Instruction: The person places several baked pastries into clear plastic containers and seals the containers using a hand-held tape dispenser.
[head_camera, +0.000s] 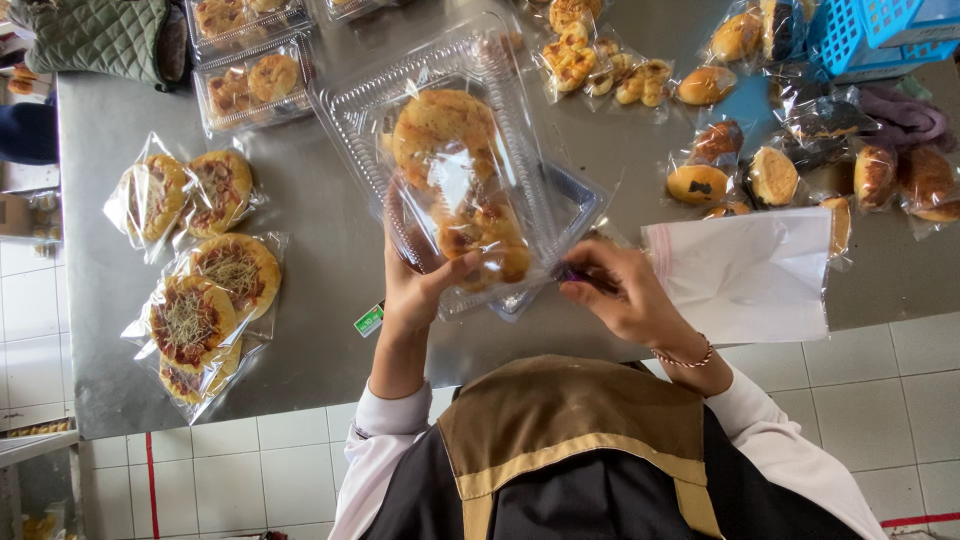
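Steel tabletop (330, 250) over white floor tiles fills the head view, crowded with bagged pastries: flat topped rounds (205, 290) at the left, buns (770, 175) at the far right beside a blue basket (870, 35), more boxed pastries (250, 85) at the far left. Near the middle, the left hand (425, 290) grasps a clear clamshell box (450, 165) of pastries by its near edge, tilted up off the table. Just right of it, the right hand (625, 295) is pinched shut on a small dark object I cannot identify, resting beside a flat white bag (750, 270). Held one-handed at the rim, the open box could flex or tip, likely spilling pastries
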